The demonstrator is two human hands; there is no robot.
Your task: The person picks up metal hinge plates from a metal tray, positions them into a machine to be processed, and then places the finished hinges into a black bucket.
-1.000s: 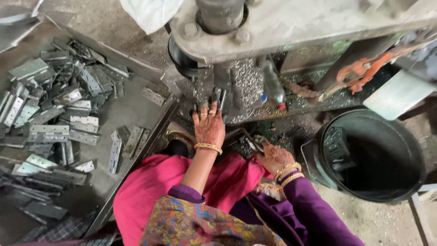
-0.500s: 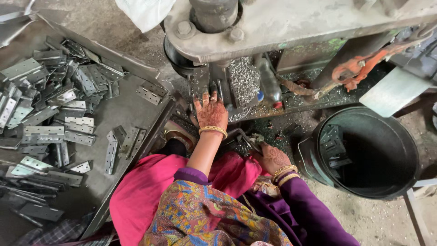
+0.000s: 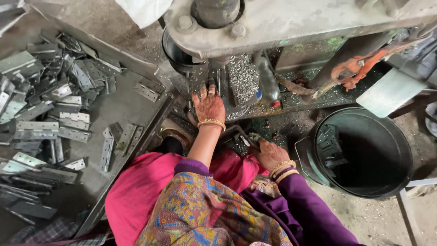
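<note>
Our left hand [image 3: 209, 105] lay flat, fingers spread, on the press bed [image 3: 291, 98], fingertips touching a metal piece [image 3: 217, 81] under the ram [image 3: 215, 11]; no grip visible. Our right hand [image 3: 271, 154] rested low by the bed's front edge, curled, whether holding anything we couldn't tell. Hinges [image 3: 45, 107] piled on the tray's [image 3: 114, 107] left side. Black bucket [image 3: 364, 152] stood right, hinge plates inside.

purple sleeves [image 3: 300, 205], gold bangles [image 3: 211, 123] (both wrists)
</note>
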